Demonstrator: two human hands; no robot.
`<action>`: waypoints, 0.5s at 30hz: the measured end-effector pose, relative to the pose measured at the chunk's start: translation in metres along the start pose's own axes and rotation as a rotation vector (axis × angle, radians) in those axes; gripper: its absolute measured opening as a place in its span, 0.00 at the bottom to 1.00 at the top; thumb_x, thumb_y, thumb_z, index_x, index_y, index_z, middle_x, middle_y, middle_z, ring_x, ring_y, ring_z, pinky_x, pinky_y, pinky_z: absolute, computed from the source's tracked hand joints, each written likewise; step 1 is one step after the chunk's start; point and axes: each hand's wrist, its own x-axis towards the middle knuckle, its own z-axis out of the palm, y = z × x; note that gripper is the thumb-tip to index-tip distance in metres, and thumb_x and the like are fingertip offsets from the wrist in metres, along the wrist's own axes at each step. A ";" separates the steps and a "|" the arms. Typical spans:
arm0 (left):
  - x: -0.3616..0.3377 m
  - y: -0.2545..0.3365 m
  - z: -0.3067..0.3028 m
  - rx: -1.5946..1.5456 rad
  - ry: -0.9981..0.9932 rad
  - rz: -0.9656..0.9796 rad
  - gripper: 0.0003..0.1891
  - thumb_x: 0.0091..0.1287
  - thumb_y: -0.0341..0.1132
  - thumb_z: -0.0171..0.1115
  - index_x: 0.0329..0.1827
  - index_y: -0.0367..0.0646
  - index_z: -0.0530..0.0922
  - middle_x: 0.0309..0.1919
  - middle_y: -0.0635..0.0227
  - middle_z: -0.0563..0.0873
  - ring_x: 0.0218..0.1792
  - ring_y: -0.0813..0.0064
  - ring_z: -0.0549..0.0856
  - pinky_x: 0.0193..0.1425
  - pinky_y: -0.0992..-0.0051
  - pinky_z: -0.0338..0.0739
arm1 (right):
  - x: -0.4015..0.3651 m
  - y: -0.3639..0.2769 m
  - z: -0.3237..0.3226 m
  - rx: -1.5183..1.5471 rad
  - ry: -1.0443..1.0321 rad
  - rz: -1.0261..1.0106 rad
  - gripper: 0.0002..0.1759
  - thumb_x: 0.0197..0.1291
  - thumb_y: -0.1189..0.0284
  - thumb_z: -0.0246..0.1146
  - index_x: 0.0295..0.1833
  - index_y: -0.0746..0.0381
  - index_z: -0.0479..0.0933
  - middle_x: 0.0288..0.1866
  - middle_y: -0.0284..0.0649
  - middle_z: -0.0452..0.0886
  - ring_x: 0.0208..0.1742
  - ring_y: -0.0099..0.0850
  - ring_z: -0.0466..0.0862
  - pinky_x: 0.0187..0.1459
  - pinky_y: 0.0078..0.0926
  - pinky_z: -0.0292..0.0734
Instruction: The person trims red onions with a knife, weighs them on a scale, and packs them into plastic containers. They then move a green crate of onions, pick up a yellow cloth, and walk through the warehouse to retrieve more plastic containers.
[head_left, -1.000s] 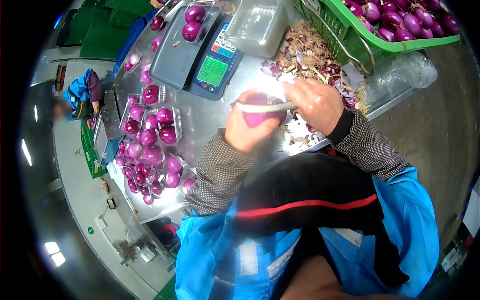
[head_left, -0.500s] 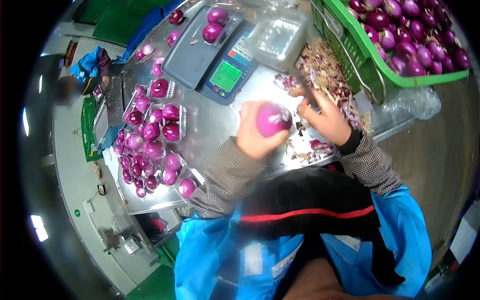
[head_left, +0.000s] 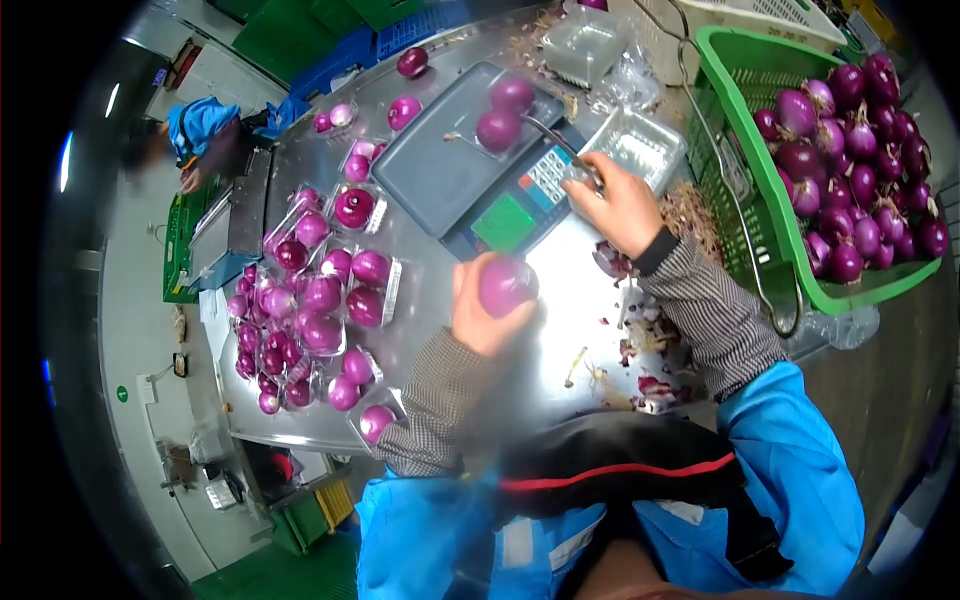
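Note:
My left hand (head_left: 482, 308) is wrapped round a peeled purple onion (head_left: 507, 287), just below the scale's green display (head_left: 503, 222). At the scale's right edge, my right hand (head_left: 618, 203) grips a knife (head_left: 562, 143), whose dark curved blade reaches over the scale (head_left: 425, 160) towards two onions (head_left: 500, 130) in a clear tray on its plate. An open clear plastic tray (head_left: 640, 150) lies beside my right hand. Below it, onion skins and trimmings (head_left: 650, 340) are scattered over the metal table.
Many onions in clear trays (head_left: 320, 295) cover the table's left part. A green basket (head_left: 745, 190) full of onions stands at the right, with a wire handle (head_left: 735, 220) along its near side. Another clear tray (head_left: 583, 45) lies at the back. A person in blue (head_left: 203, 130) is at the far left.
The view has shifted. My right hand has moved up from the skins to the scale with the knife, and my left hand has moved left with the onion, away from my right.

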 end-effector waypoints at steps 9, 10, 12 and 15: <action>0.044 -0.021 -0.027 -0.115 0.096 -0.033 0.39 0.45 0.37 0.76 0.62 0.38 0.70 0.50 0.58 0.73 0.53 0.61 0.78 0.60 0.66 0.73 | 0.181 0.004 0.056 -0.457 -0.042 -0.079 0.35 0.56 0.43 0.62 0.57 0.61 0.73 0.39 0.53 0.85 0.41 0.51 0.85 0.44 0.45 0.79; 0.053 -0.019 -0.030 -0.118 0.109 -0.018 0.38 0.46 0.36 0.75 0.62 0.38 0.69 0.51 0.57 0.72 0.53 0.61 0.77 0.59 0.67 0.73 | 0.192 0.006 0.064 -0.486 -0.087 -0.087 0.36 0.56 0.42 0.62 0.56 0.62 0.74 0.39 0.53 0.85 0.41 0.50 0.86 0.44 0.45 0.80; 0.074 -0.011 -0.036 -0.122 0.133 0.010 0.35 0.47 0.32 0.73 0.61 0.37 0.69 0.52 0.57 0.69 0.54 0.63 0.77 0.58 0.67 0.75 | 0.205 0.008 0.082 -0.586 -0.155 -0.105 0.37 0.55 0.42 0.62 0.55 0.63 0.74 0.39 0.53 0.85 0.42 0.48 0.86 0.46 0.43 0.80; 0.109 -0.036 -0.034 -0.093 0.210 0.136 0.38 0.48 0.38 0.75 0.63 0.36 0.69 0.50 0.58 0.73 0.53 0.63 0.77 0.61 0.68 0.72 | 0.217 0.009 0.092 -0.615 -0.209 -0.068 0.37 0.53 0.43 0.62 0.56 0.64 0.75 0.40 0.54 0.85 0.43 0.46 0.86 0.48 0.40 0.81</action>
